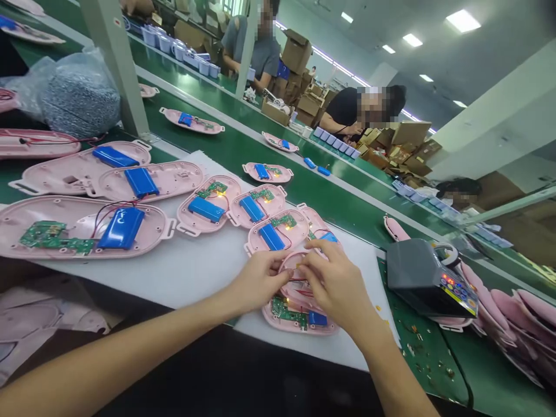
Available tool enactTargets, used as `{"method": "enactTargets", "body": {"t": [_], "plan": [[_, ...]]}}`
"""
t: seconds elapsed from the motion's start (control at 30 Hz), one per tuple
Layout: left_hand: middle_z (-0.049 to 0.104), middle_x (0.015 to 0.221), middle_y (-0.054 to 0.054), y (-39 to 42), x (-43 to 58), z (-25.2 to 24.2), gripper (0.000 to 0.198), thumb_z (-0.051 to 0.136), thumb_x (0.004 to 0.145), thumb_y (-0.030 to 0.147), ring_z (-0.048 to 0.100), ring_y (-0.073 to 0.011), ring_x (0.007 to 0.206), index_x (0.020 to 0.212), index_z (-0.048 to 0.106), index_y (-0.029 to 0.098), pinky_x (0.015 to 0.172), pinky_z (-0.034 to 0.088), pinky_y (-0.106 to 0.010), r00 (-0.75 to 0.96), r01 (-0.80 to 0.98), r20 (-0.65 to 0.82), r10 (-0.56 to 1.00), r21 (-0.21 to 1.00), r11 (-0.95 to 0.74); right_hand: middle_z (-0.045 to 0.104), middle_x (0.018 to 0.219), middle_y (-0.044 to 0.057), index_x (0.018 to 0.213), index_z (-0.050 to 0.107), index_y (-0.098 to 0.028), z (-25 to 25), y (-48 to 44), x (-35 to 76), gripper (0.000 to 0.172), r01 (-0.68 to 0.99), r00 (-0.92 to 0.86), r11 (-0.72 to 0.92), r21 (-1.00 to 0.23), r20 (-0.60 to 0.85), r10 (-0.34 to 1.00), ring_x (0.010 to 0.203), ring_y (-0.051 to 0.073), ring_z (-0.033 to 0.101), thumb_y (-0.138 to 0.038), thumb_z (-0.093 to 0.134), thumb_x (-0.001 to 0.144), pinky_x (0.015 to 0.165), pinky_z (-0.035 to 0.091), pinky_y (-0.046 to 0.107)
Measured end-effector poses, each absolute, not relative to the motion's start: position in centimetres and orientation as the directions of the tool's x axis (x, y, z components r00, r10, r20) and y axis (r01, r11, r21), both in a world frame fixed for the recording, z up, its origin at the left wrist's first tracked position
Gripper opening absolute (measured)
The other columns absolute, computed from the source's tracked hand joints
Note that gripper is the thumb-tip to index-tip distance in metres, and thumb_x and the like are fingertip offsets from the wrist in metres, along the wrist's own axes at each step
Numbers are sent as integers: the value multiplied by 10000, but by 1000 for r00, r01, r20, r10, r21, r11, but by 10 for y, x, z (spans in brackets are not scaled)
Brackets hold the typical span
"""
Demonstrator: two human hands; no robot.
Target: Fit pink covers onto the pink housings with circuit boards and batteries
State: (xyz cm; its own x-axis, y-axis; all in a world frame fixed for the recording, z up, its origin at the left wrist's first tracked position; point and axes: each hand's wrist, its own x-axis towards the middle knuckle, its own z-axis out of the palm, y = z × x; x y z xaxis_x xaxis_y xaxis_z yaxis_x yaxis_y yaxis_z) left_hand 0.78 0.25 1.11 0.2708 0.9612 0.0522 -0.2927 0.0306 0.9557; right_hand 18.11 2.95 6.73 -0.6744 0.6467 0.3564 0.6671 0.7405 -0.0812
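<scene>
A pink oval shell (299, 315) with a green circuit board, a lit orange light and a blue battery lies on a white sheet (204, 269) in front of me. Both hands are over it. My left hand (260, 281) has its fingers curled and pinched near thin red wires at the shell's top. My right hand (334, 281) is bent over the same spot, its fingertips meeting the left's. What the fingers pinch is too small to name.
Several more pink shells (208, 205) with blue batteries lie on the sheet and on the green conveyor belt (343, 202). A grey meter (428, 281) stands at the right beside stacked pink shells (521, 324). Other people work beyond the belt among cardboard boxes (297, 52).
</scene>
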Motion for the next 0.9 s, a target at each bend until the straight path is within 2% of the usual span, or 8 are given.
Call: {"method": "enactTargets", "body": {"t": [0.13, 0.2, 0.3, 0.47, 0.57, 0.7, 0.77, 0.9], "plan": [[587, 745, -3, 1, 6, 11, 163, 569, 860, 253, 537, -129, 663, 890, 666, 126, 577, 420, -211, 256, -209, 89, 963, 977, -34, 664, 932, 51, 717, 607, -197, 73, 30, 174, 149, 774, -587, 632, -15, 354, 728, 861, 190, 580, -231, 584, 860, 629, 397, 277], [565, 713, 4, 0, 5, 11, 163, 568, 860, 253, 506, -119, 623, 895, 666, 128, 539, 385, -203, 249, -153, 96, 964, 986, -59, 611, 717, 18, 587, 517, -199, 80, 33, 174, 291, 856, -480, 516, -45, 306, 822, 710, 165, 544, -319, 676, 799, 558, 329, 267], [596, 736, -4, -3, 4, 11, 175, 555, 871, 253, 535, -131, 630, 942, 662, 134, 539, 397, -207, 253, -110, 104, 962, 991, -78, 531, 557, -30, 540, 423, -201, 89, 38, 181, 447, 921, -317, 345, -183, 163, 934, 548, 124, 471, -436, 761, 713, 526, 292, 259], [661, 808, -24, -5, 5, 16, 181, 544, 865, 247, 627, -178, 707, 973, 646, 144, 608, 463, -246, 182, -46, 133, 974, 991, -127, 635, 623, -39, 839, 582, -215, 89, 39, 188, 216, 805, -331, 307, -507, 45, 943, 578, 136, 557, -390, 689, 772, 578, 393, 256], [716, 909, -40, -5, 6, 18, 204, 571, 897, 310, 672, -205, 851, 982, 678, 159, 742, 508, -272, 209, -20, 191, 959, 981, -191, 647, 634, -14, 772, 629, -201, 88, 30, 187, 161, 709, -416, 400, -580, 113, 902, 570, 126, 562, -350, 635, 832, 577, 426, 248], [741, 870, -38, -9, 2, 13, 192, 513, 891, 207, 691, -191, 815, 947, 691, 161, 742, 527, -277, 277, 79, 238, 931, 960, -270, 697, 774, 10, 840, 677, -216, 83, 1, 198, 86, 644, -507, 548, -534, 237, 828, 693, 139, 645, -267, 615, 873, 649, 503, 239], [752, 1032, -48, -14, -7, 15, 307, 456, 843, 96, 689, -211, 1006, 1023, 689, 183, 929, 515, -337, 407, 174, 324, 854, 891, -420, 714, 952, 52, 942, 680, -224, 71, -16, 208, 102, 615, -566, 645, -454, 315, 762, 880, 171, 678, -235, 596, 884, 765, 541, 264], [519, 1479, -76, -18, -29, 47, 542, 541, 692, 48, 357, -306, 1454, 1196, 639, 219, 1220, 247, -507, 720, 397, 205, 662, 661, -637, 497, 1457, 165, 1248, 619, -182, 36, -29, 214, 604, 733, -581, 598, -324, 158, 798, 1317, 336, 502, -282, 789, 677, 1045, 482, 462]]}}
